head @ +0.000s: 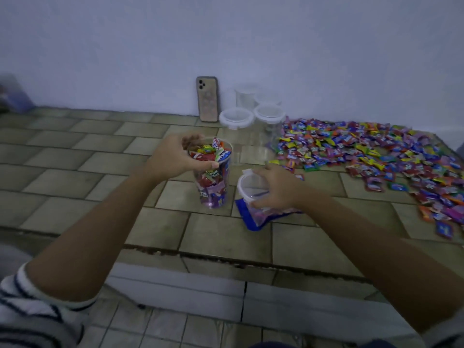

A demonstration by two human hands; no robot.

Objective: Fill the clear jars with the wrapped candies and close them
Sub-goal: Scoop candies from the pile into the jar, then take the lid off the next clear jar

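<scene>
Left hand [175, 156] is gripping the rim of the filled jar [213, 189] at frame centre, fingers curling over the open mouth and thumb lying along the near edge. The jar is standing upright on the tiled counter [100, 159], packed with wrapped candies to the top, no lid on it. Right hand [276, 187] is holding the clear lid [247, 184] just right of the jar, fingers curling round its right edge. Lid is tilting, sitting over a blue bag [253, 221]; can't tell if they're touching. Loose candy pile [376, 151] is spreading across the right side of the frame. Empty lidded jars [270, 119] are standing upper centre by the wall, next to a phone [207, 99] leaning upright against it. Frame is blurry, so finer finger detail isn't readable.
</scene>
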